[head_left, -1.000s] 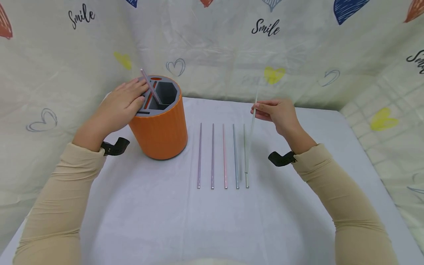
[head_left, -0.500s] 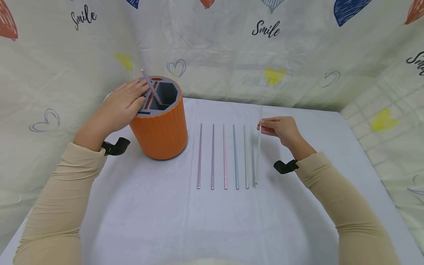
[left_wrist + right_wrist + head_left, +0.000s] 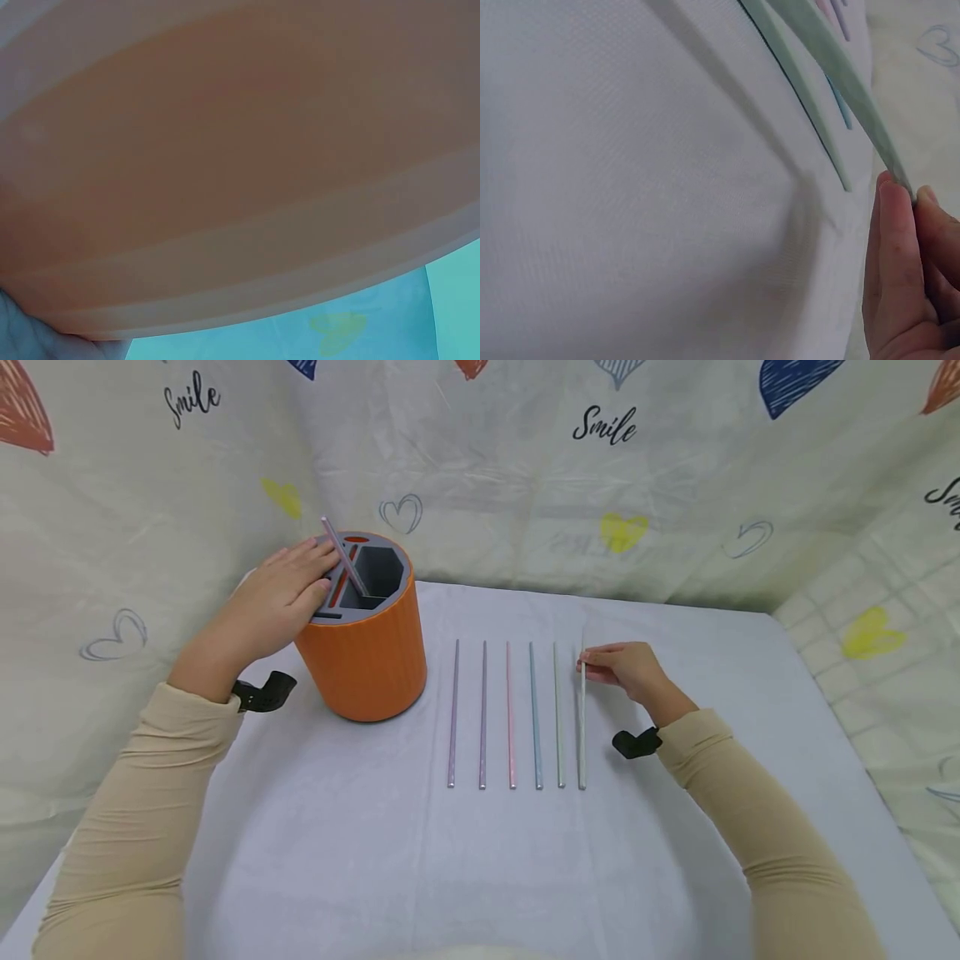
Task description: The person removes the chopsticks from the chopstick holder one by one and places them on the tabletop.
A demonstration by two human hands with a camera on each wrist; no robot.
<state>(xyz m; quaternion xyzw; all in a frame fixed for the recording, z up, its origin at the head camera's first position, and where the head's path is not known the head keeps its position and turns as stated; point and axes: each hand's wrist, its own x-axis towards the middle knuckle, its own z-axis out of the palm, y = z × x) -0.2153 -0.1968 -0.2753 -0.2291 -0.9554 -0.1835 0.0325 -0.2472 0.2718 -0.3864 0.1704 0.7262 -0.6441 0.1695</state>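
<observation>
My right hand (image 3: pixel 626 670) pinches a pale green chopstick (image 3: pixel 582 727) near its far, thin end. Its near end is at the white cloth, just right of the row; the far end is lifted a little. In the right wrist view, thumb and fingertips meet on this chopstick (image 3: pixel 855 97), above another green chopstick (image 3: pixel 810 105). My left hand (image 3: pixel 266 597) rests on the top of an orange utensil holder (image 3: pixel 363 668), fingers stretched over its grey divided lid. A pinkish chopstick (image 3: pixel 345 556) leans in the holder's large compartment. The left wrist view shows mostly the holder's blurred orange wall (image 3: pixel 225 172).
To the left of the held chopstick lie a green (image 3: pixel 558 718), a blue (image 3: pixel 536 718), a pink (image 3: pixel 511 718) and two purple chopsticks (image 3: pixel 482 718), roughly parallel. A patterned curtain (image 3: pixel 510 477) hangs behind the white-covered table (image 3: pixel 495 868).
My right hand has come toward me and down, drawing the pale green chopstick off the neighbouring green one and setting its near end right of it. My left hand stays on the holder.
</observation>
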